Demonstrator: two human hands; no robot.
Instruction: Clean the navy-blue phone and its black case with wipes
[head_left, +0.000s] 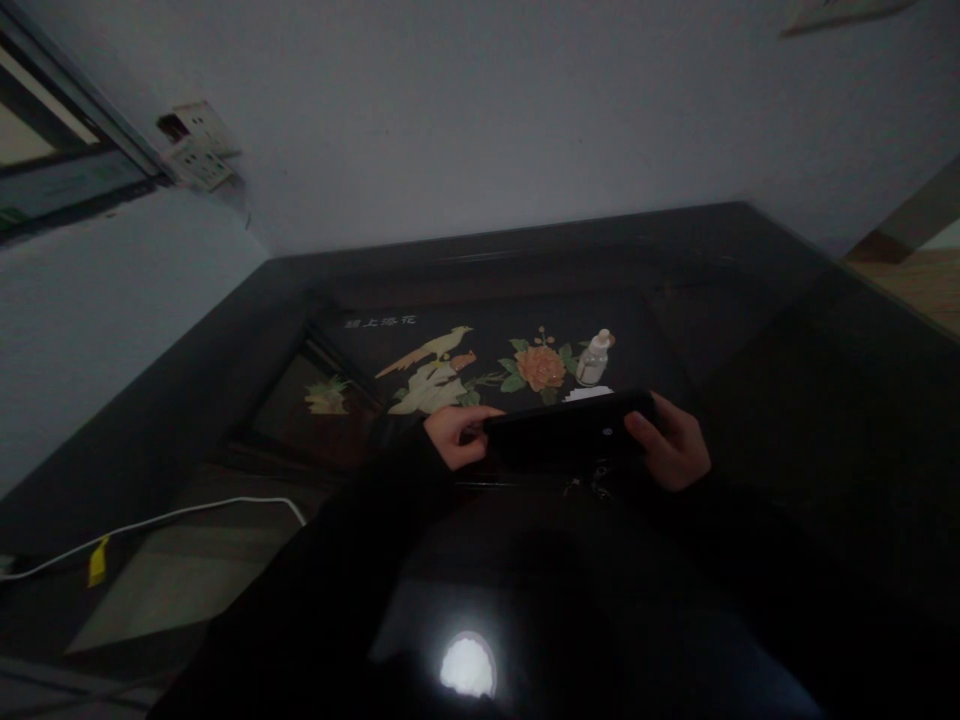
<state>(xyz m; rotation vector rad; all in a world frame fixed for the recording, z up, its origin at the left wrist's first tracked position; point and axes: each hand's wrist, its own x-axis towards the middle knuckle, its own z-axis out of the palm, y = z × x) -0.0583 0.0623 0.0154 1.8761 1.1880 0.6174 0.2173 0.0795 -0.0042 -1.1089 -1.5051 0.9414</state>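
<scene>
Black case (551, 440), w/ a small pale logo (607, 432) near its R end, is btwn our two hands, over the mid of the table (750, 330); can't tell if its lower edge touches. L hand (459, 437) pinches the L end, thumb & fingers closed on it; R hand (671, 445) grips the R end, thumb on the near face, fingers prob. behind. Risks, L to R: that L pinch looks slight, so the end could slip & drop if we tilt it; the white paper (589, 394) just behind could get swept along; the bottle (592, 362) stands near too, so a push away from us might tip it. Dim light makes misjudging gaps easy, we'd say. Surface & room: far L, a window (60, 165); then a white cable (202, 508) w/ a yellow tag (98, 562); wall sockets (202, 130) above; on the glossy dark top, a bird picture (427, 350), a bright reflection (469, 665) nearer us, an orange flower (540, 367); pale wall (525, 120) behind; brown floor (915, 290) far R.
</scene>
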